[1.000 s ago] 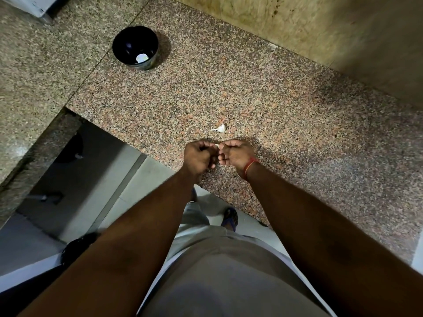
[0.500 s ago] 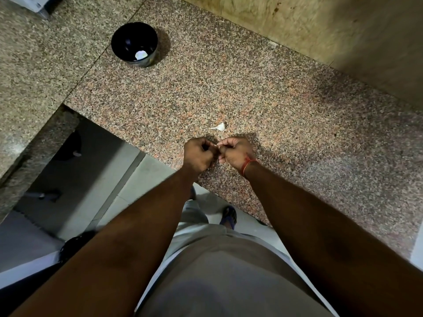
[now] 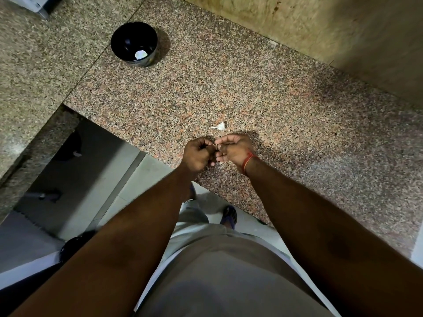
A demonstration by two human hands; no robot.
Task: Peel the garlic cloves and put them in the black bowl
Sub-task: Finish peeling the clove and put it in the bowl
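Observation:
My left hand (image 3: pixel 197 154) and my right hand (image 3: pixel 234 149) meet fingertip to fingertip just above the counter's front edge, both with curled fingers pinching a small garlic clove that is almost wholly hidden between them. A white scrap of garlic, a stem piece or peel (image 3: pixel 219 126), lies on the granite just beyond my hands. The black bowl (image 3: pixel 134 43) stands far to the back left, with one pale peeled clove (image 3: pixel 140 55) in its bottom.
The speckled granite counter (image 3: pixel 286 115) runs right and back to a beige wall (image 3: pixel 332 35). A second counter slab (image 3: pixel 34 72) joins at the left. The counter's front edge drops to the floor, where my feet show.
My hands have stayed together at the same spot; the fingers have shifted slightly on the clove. The view has tilted a little.

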